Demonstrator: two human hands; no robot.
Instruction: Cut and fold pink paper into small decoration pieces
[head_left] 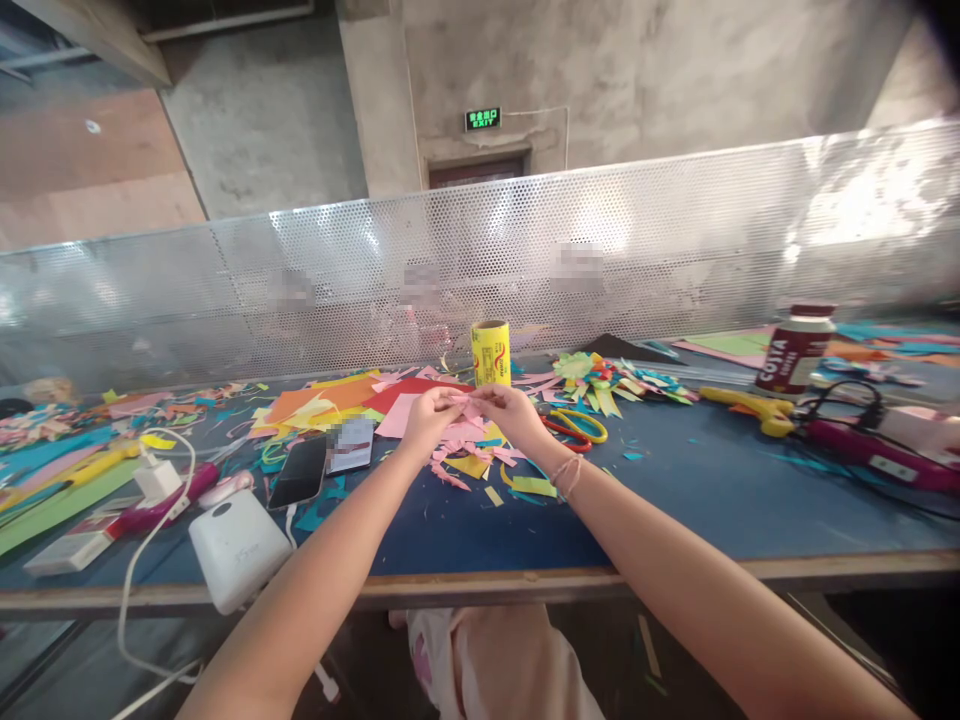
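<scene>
My left hand (433,418) and my right hand (511,412) meet over the middle of the table, both pinching one piece of pink paper (466,408). Its exact shape is partly hidden by my fingers. Beneath them lie fringed pink paper scraps (450,470) and a flat pink sheet (395,415). Just behind my fingers stands a yellow tube (491,355), upright. Scissors with orange and yellow handles (581,428) rest close to my right wrist.
Phones (300,472), a white power bank (236,545) and its cable lie to the left. Cut-paper bunches (607,375) are at the back right, with a brown bottle (796,350) and a yellow-handled glue gun (750,408) further right. A perforated metal screen (510,260) borders the table.
</scene>
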